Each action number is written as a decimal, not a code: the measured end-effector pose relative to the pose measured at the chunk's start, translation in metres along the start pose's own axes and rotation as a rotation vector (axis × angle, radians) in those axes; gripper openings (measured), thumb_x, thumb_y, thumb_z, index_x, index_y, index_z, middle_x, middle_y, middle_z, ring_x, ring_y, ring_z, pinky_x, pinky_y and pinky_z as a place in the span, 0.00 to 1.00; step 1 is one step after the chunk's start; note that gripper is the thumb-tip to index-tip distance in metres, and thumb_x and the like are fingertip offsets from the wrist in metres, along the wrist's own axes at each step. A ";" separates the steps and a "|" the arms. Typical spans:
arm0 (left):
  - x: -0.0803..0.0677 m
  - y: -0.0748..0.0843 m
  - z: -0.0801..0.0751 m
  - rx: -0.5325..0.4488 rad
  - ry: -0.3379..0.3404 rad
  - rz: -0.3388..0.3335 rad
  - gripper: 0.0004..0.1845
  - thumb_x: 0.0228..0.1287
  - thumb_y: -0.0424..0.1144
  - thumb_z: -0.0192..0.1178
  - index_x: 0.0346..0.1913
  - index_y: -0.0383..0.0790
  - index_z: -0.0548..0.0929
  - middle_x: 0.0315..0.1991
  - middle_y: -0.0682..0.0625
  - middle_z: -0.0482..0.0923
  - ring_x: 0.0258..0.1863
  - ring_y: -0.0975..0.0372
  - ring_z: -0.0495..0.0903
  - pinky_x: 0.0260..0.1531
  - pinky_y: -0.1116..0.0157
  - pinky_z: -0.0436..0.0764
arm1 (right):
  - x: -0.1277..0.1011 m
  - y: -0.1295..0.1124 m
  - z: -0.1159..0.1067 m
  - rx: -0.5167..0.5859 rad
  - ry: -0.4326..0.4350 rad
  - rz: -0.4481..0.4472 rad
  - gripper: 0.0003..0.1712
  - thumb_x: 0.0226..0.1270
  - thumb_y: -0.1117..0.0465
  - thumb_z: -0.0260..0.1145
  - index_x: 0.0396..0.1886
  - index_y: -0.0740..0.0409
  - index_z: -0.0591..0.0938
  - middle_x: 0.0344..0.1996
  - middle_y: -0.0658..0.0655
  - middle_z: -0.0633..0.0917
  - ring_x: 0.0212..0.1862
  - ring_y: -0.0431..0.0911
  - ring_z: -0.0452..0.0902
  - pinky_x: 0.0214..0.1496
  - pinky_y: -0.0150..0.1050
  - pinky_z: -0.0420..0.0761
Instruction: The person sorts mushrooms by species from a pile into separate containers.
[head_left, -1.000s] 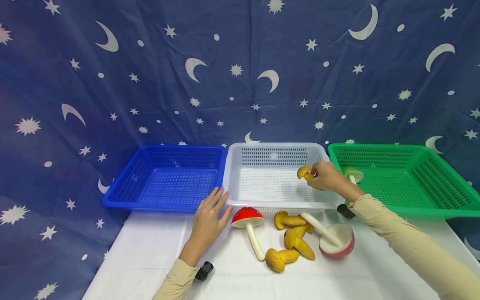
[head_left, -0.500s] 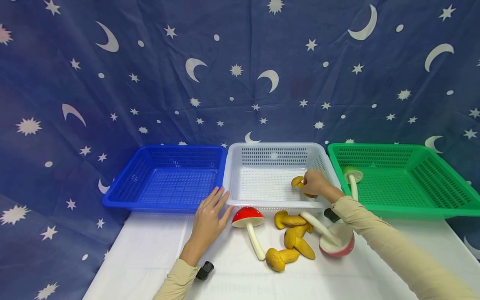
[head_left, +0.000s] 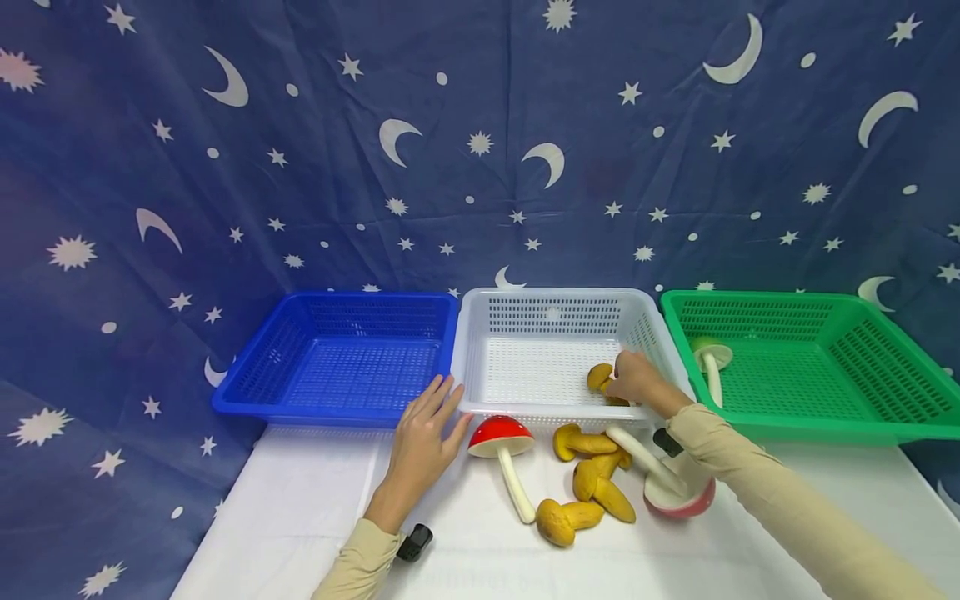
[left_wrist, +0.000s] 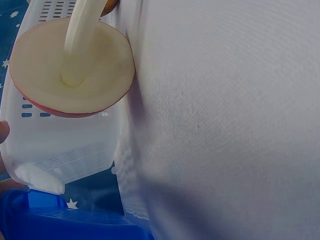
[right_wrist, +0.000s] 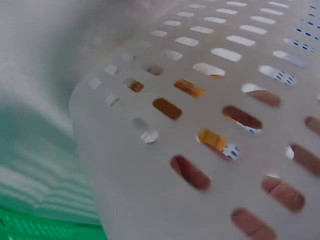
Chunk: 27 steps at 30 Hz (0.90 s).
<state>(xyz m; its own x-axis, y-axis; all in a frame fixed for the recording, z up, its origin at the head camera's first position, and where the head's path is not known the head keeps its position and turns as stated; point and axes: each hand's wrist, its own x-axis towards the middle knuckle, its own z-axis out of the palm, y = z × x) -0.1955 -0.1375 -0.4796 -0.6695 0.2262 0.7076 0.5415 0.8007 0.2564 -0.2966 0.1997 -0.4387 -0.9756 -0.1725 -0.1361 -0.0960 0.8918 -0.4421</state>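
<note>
Down in the white basket (head_left: 551,411), near its front right corner, my right hand (head_left: 640,383) holds a yellow mushroom (head_left: 599,377) by its stem, the rounded cap pointing left. Slots in the basket wall (right_wrist: 125,185) show bits of that mushroom (right_wrist: 189,88) and of my fingers (right_wrist: 190,172) in the right wrist view. My left hand (head_left: 422,442) lies with straight fingers at the front rim, where the white basket meets the blue basket (head_left: 315,414). Right of it on the table is a red-capped mushroom (head_left: 501,435), whose pale underside fills the upper left of the left wrist view.
Several yellow mushrooms (head_left: 557,522) lie on the white cloth before the white basket. Beside them a pink-red mushroom (head_left: 686,502) rests cap down. The green basket (head_left: 817,425) at right contains a green-capped mushroom (head_left: 712,354). A starry blue curtain (head_left: 480,167) hangs behind.
My right hand has moved left and down into the white basket with the yellow mushroom. My left hand has stayed at the rim. The head view has shifted slightly.
</note>
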 end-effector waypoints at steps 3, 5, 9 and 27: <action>-0.001 0.001 0.000 -0.001 -0.005 -0.005 0.23 0.57 0.43 0.66 0.55 0.37 0.81 0.58 0.40 0.75 0.61 0.50 0.71 0.55 0.47 0.71 | -0.004 0.000 -0.005 -0.012 0.004 -0.012 0.12 0.49 0.67 0.68 0.18 0.63 0.71 0.15 0.54 0.69 0.19 0.45 0.64 0.21 0.34 0.66; 0.000 0.001 0.000 -0.002 -0.008 -0.009 0.23 0.57 0.43 0.66 0.55 0.37 0.81 0.58 0.40 0.75 0.62 0.50 0.70 0.56 0.47 0.71 | -0.007 0.001 -0.010 -0.014 0.002 -0.025 0.11 0.49 0.65 0.68 0.21 0.66 0.73 0.18 0.56 0.72 0.22 0.47 0.66 0.24 0.36 0.68; 0.000 0.001 -0.001 -0.001 -0.012 -0.012 0.22 0.58 0.43 0.66 0.55 0.37 0.81 0.58 0.41 0.75 0.62 0.50 0.70 0.56 0.47 0.71 | -0.013 0.001 -0.022 -0.014 0.010 -0.051 0.16 0.49 0.63 0.70 0.31 0.72 0.77 0.28 0.63 0.80 0.29 0.51 0.72 0.32 0.41 0.74; 0.000 0.002 0.001 0.005 0.002 -0.006 0.23 0.56 0.44 0.67 0.54 0.37 0.82 0.57 0.41 0.76 0.60 0.49 0.72 0.47 0.41 0.74 | -0.069 -0.011 -0.045 0.086 0.066 -0.215 0.15 0.52 0.63 0.72 0.36 0.68 0.79 0.26 0.56 0.80 0.30 0.47 0.74 0.33 0.40 0.75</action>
<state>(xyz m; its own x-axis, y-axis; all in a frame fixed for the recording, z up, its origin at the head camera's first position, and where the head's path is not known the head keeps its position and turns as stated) -0.1952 -0.1354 -0.4799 -0.6719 0.2202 0.7072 0.5345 0.8051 0.2572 -0.2371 0.2205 -0.3849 -0.9457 -0.3239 0.0266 -0.2883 0.7983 -0.5288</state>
